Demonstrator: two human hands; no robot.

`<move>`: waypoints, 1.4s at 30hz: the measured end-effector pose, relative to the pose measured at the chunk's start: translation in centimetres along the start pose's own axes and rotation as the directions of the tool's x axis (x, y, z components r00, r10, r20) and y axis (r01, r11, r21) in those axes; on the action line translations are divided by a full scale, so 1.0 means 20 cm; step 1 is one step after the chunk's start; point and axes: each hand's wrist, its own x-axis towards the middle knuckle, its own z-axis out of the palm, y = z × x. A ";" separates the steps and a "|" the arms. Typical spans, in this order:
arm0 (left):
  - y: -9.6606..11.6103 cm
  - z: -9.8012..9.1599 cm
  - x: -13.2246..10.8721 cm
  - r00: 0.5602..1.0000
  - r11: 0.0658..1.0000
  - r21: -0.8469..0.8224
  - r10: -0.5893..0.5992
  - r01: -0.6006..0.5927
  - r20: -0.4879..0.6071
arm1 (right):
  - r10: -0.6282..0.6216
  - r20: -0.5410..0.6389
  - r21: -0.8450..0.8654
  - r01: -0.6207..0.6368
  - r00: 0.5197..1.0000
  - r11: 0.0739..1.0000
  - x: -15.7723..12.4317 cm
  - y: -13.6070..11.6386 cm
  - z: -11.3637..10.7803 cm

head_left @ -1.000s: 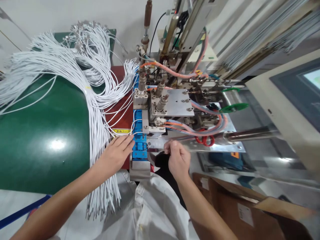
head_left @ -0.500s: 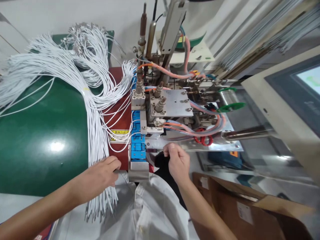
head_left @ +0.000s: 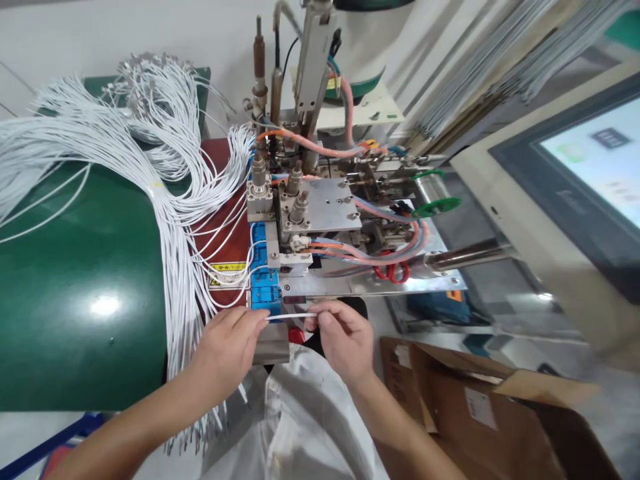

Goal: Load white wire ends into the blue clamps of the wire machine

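A short stretch of white cable [head_left: 291, 316] runs between my two hands, just above the near end of a row of blue fixture blocks [head_left: 264, 293]. My left hand [head_left: 231, 340] is closed on it with thumb and fingers pinched. At the other end, my right hand [head_left: 345, 339] pinches the cable, its tip hidden by the fingers. Behind my left hand lies a thick bundle of white cables [head_left: 175, 267], draped over the green surface and hanging past its front edge. Several single cables lead from the bundle to the blue blocks.
A machine with a metal plate [head_left: 327, 203], air tubes and a solder-like wire spool [head_left: 431, 193] stands beyond the blocks. A screen [head_left: 595, 153] is at the right. Cardboard boxes [head_left: 500, 413] stand below right. The green mat [head_left: 75, 320] spreads at left.
My left hand has moved right from the bundle to the blue blocks. My right hand has come slightly lower and left. A cable now stretches between both hands.
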 end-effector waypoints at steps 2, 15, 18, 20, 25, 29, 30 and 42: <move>0.03 0.04 0.01 1.000 0.997 -0.072 -0.013 0.012 -0.010 | 0.019 0.048 -0.111 -0.013 0.999 0.994 0.01 -0.03 0.02; 0.05 0.09 0.09 0.919 0.793 -0.479 -0.384 0.376 0.086 | -0.135 -0.004 -0.356 0.125 0.991 0.926 0.02 -0.02 0.12; 0.05 0.08 0.09 0.934 0.784 -0.518 -0.344 0.342 0.097 | -0.133 0.008 -0.393 0.125 0.991 0.911 0.02 -0.02 0.13; 0.05 0.07 0.10 0.933 0.771 -0.534 -0.341 0.346 0.112 | -0.126 0.008 -0.402 0.119 0.992 0.908 0.02 -0.02 0.14; 0.04 0.07 0.10 0.916 0.777 -0.494 -0.381 0.391 0.125 | -0.128 -0.026 -0.412 0.106 0.991 0.905 0.01 -0.02 0.15; 0.04 0.08 0.10 0.913 0.777 -0.490 -0.391 0.397 0.119 | -0.147 -0.022 -0.450 0.121 0.989 0.885 0.01 -0.03 0.17; 0.03 0.09 0.09 0.911 0.774 -0.491 -0.395 0.399 0.117 | -0.148 -0.019 -0.456 0.123 0.989 0.881 0.01 -0.03 0.17; 0.01 0.07 0.07 0.963 0.905 -0.331 -0.232 0.265 0.138 | -0.042 0.291 -0.649 0.229 0.956 0.725 0.07 -0.11 0.12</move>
